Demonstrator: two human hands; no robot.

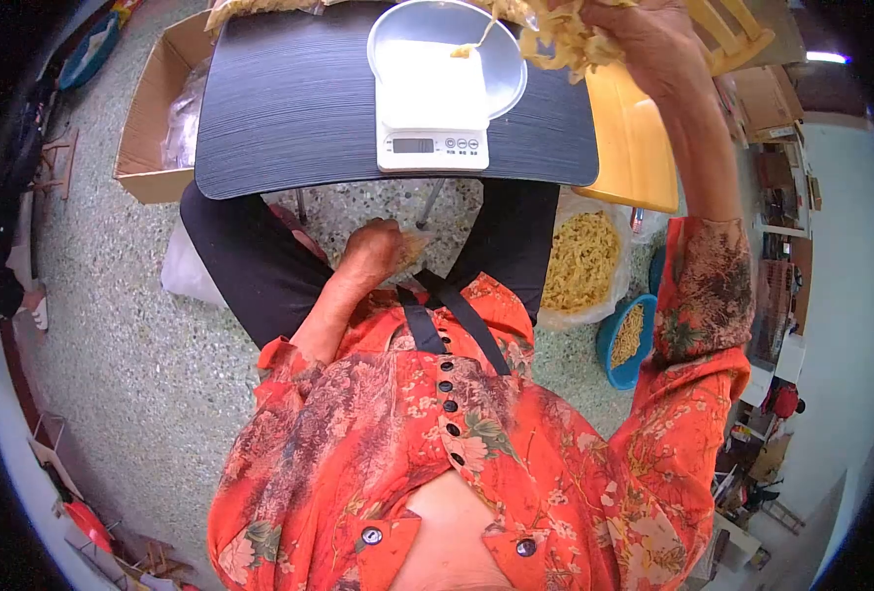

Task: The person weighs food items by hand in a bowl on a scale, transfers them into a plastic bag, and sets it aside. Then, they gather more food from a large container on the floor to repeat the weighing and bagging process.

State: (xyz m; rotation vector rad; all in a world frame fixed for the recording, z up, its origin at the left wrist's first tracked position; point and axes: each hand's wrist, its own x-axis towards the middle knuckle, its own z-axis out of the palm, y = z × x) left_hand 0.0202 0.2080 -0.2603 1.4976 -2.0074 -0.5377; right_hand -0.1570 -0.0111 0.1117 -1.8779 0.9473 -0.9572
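Note:
My right hand is raised at the top right, its fingers closed on a clump of yellowish dried strips that hangs beside the bowl. A white digital scale stands on the dark table, with a translucent bowl on it. One small yellowish piece shows in the bowl, with a thin strand running up from it. Low between the knees, below the table edge, my left hand is closed on a clear plastic bag; its contents are hard to make out.
The dark table has a wooden stool at its right. Below are a large bag of yellowish strips and a blue basin of pale pieces. An open cardboard box stands left. At the far left, part of another person shows.

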